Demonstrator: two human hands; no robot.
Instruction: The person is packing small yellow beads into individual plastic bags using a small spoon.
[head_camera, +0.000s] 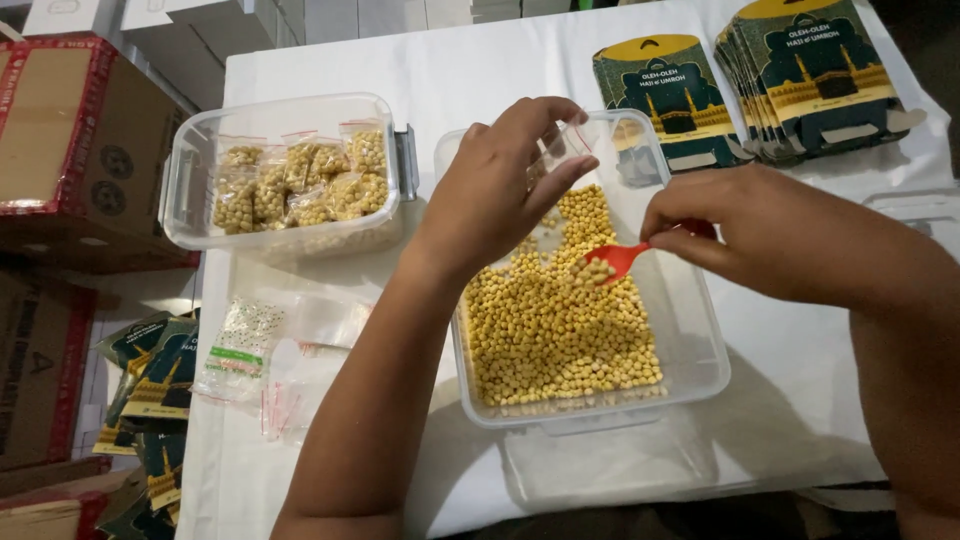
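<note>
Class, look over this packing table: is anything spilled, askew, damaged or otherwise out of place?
Nothing is spilled: the yellow chickpeas stay inside their clear tub. Only the empty clear bags lie loosely scattered, and some dark printed cards hang off the table's left edge.

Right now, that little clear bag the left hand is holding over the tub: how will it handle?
Probably floppy: the small clear bag is thin film, pinched at its mouth by the left hand. Likely very light, since it looks almost empty. It may sag once the red spoon in the right hand tips the yellow beads in.
</note>
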